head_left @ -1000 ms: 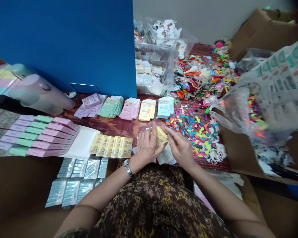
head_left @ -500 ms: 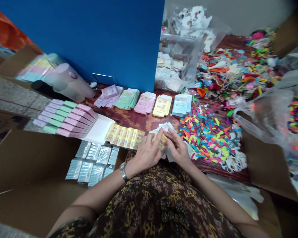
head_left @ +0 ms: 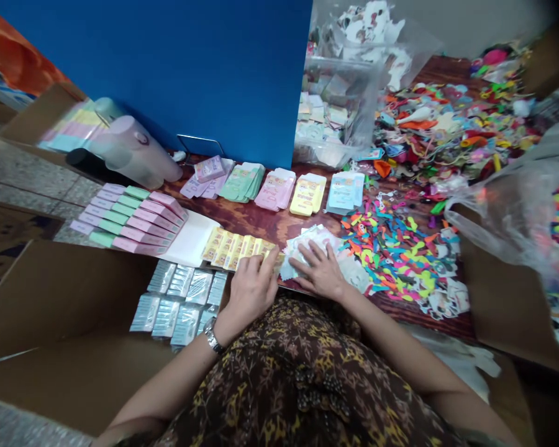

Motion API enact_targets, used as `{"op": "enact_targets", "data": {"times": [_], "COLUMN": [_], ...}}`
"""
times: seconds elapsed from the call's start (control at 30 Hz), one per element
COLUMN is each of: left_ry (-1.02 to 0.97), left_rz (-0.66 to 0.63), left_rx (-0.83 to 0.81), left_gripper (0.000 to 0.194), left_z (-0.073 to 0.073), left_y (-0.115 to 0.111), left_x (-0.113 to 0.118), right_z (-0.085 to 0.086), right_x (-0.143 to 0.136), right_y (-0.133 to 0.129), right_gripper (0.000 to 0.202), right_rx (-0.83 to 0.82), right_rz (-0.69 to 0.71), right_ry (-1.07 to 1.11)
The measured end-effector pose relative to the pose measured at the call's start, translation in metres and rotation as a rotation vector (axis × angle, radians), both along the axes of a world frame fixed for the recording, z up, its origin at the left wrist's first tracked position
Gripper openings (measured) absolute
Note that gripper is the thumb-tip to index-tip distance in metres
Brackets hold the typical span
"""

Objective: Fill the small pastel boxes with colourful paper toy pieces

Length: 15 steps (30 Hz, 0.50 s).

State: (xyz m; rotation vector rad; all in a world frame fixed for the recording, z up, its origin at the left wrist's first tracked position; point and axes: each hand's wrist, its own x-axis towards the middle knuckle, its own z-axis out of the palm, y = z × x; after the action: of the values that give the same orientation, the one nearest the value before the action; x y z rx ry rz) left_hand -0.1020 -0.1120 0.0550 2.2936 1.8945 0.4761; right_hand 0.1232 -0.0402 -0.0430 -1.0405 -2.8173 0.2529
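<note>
My left hand (head_left: pixel 254 287), with a watch on its wrist, is closed on a small yellow box (head_left: pixel 273 257) at the right end of a row of yellow boxes (head_left: pixel 233 248). Its fingers partly cover that box. My right hand (head_left: pixel 320 271) lies with fingers spread on a loose pile of pale printed papers (head_left: pixel 307 239), gripping nothing visible. Beyond my hands stand stacks of flat cartons: purple (head_left: pixel 202 186), green (head_left: pixel 242 183), pink (head_left: pixel 276 189), yellow (head_left: pixel 308 194) and blue (head_left: pixel 346 192).
Colourful small pieces (head_left: pixel 395 248) spread to the right. Pink, green and purple boxes (head_left: pixel 142 220) stand at the left, above wrapped blue packs (head_left: pixel 168 298) and an open carton (head_left: pixel 74 292). A clear bin (head_left: pixel 338 118) and blue panel (head_left: pixel 190 74) are behind.
My hands have parted. The left moved left with the yellow box to the end of the row; the right let go and now lies spread on the papers.
</note>
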Motion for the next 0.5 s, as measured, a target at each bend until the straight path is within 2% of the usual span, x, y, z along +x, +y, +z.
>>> {"op": "enact_targets", "data": {"times": [0.1, 0.2, 0.37, 0.4, 0.5], "left_ry": [0.113, 0.149, 0.156, 0.162, 0.183], "left_rz": [0.006, 0.022, 0.063, 0.066, 0.074], "left_rx": [0.018, 0.019, 0.017, 0.017, 0.024], "left_gripper": [0.058, 0.058, 0.057, 0.057, 0.058], "left_z": [-0.003, -0.004, -0.008, -0.010, -0.014], "left_y": [0.004, 0.008, 0.012, 0.012, 0.012], "left_x": [0.006, 0.008, 0.009, 0.011, 0.017], "right_z": [0.006, 0.013, 0.012, 0.010, 0.011], "right_x": [0.015, 0.016, -0.006, -0.008, -0.007], "right_y": [0.009, 0.010, 0.002, 0.002, 0.005], "right_gripper": [0.050, 0.048, 0.038, 0.036, 0.032], "right_rx": [0.048, 0.127, 0.141, 0.140, 0.121], "right_rz": [-0.075, -0.138, 0.097, 0.083, -0.082], "right_ry": [-0.050, -0.029, 0.037, 0.041, 0.086]}}
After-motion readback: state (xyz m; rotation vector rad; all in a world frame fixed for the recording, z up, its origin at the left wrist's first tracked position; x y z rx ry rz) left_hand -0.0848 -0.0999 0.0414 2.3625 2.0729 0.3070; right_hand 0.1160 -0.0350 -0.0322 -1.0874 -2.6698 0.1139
